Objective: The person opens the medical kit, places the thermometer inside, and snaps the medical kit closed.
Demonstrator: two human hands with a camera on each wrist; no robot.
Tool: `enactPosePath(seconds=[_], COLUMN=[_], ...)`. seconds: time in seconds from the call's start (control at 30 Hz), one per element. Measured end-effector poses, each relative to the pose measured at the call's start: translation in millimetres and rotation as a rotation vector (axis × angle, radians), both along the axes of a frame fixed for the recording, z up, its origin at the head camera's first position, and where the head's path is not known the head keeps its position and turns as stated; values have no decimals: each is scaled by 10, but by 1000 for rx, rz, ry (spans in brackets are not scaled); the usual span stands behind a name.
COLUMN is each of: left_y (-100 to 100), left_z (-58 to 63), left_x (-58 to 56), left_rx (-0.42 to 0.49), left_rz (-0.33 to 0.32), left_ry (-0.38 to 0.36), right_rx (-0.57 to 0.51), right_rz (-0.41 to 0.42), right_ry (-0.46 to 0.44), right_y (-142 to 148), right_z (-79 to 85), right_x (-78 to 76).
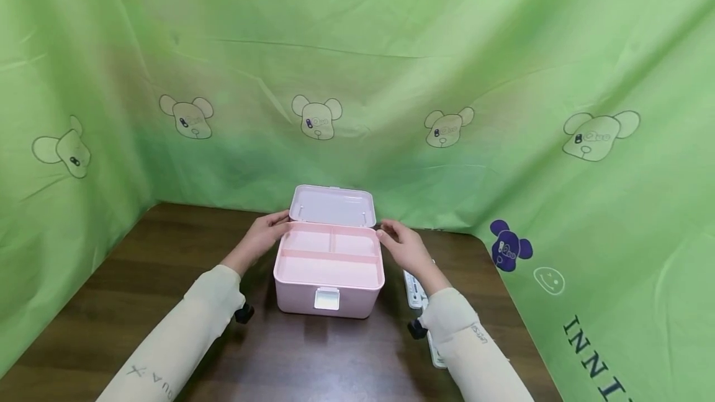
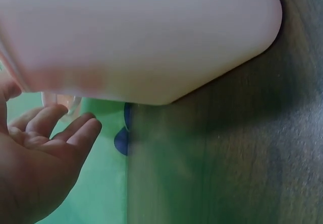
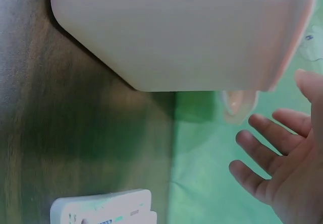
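Note:
A pink plastic storage box [image 1: 296, 298] stands on the table, its paler lid [image 1: 335, 206] tipped back behind it. Inside lies a pink divided tray [image 1: 329, 270], its compartments bare. At the back left corner, my left hand [image 1: 261, 239] has its thumb at the rim; its other fingers [image 2: 83, 133] are loosely bent behind the box in the left wrist view. By the back right corner is my right hand [image 1: 406, 250], thumb near the rim. The right wrist view shows its fingers [image 3: 262, 151] spread and apart from the box wall [image 3: 176, 37].
A white flat item with printed markings [image 1: 414, 290] lies right of the box, partly under my right forearm. The brown wooden table [image 1: 167, 259] meets a green patterned cloth [image 1: 380, 79] hanging behind and at both sides. A clear latch [image 1: 326, 298] hangs at the box front.

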State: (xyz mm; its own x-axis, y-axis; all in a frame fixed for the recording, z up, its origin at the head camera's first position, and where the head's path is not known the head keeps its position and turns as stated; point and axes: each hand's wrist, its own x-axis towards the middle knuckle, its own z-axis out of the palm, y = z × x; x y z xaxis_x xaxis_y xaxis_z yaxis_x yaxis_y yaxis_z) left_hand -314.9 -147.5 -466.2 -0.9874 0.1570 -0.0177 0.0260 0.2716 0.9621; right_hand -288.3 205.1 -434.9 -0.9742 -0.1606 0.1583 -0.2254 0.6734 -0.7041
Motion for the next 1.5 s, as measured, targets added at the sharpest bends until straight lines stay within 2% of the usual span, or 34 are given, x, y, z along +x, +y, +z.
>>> enactPosePath(seconds=[0.3, 0.5, 0.7, 0.93, 1.03, 1.2, 1.37, 1.5], left_y=[26, -45, -70, -71, -79, -68, -21, 44], left_z=[-32, 27, 117, 157, 142, 103, 53, -32], left_x=[42, 153, 338, 655, 798, 984, 1118, 1160], left_rx=[16, 25, -13, -103, -114, -115, -160, -208], left_rz=[43, 73, 49, -7, -23, -87, -72, -47], left_ry=[37, 73, 73, 83, 102, 163, 175, 202], right_rx=[26, 23, 49, 65, 53, 31, 38, 38], right_rz=[26, 6, -36, -83, -126, -190, -232, -272], right_ry=[143, 223, 267, 311, 318, 327, 318, 303], right_y=[163, 292, 378, 456, 494, 551, 580, 593], right_z=[84, 112, 113, 79, 68, 39, -66, -172], right_x=[382, 663, 868, 1089, 1200, 1366, 1445, 1539])
